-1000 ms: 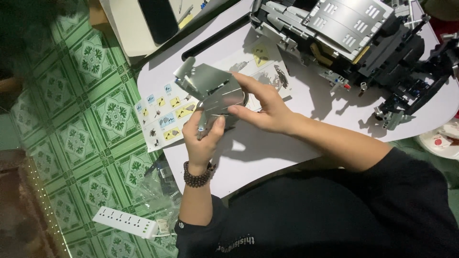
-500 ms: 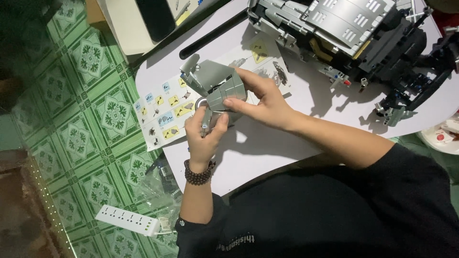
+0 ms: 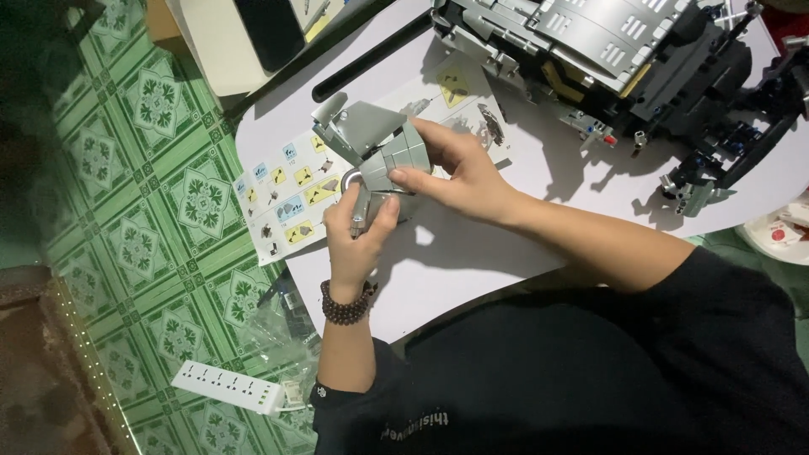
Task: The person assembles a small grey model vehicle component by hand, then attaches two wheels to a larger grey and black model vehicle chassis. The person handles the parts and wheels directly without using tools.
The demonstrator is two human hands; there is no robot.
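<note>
Both hands hold a grey building-brick assembly (image 3: 373, 141) above a white table (image 3: 472, 261). My left hand (image 3: 358, 232), with a dark bead bracelet on the wrist, grips the assembly's lower stem from below. My right hand (image 3: 459, 173) closes on its upper right side, fingers pressing the grey panels. An instruction booklet (image 3: 291, 198) with yellow and blue step pictures lies open on the table under the assembly.
A large grey and black brick-built model (image 3: 607, 50) fills the far right of the table. A black rod (image 3: 371, 59) and a cream box (image 3: 227, 42) lie at the far left. On the green tiled floor lie a white power strip (image 3: 227, 388) and clear plastic bags (image 3: 282, 320).
The assembly has been turned slightly between the hands and sits a little higher over the booklet. The view has shifted a little; both hands keep their grip.
</note>
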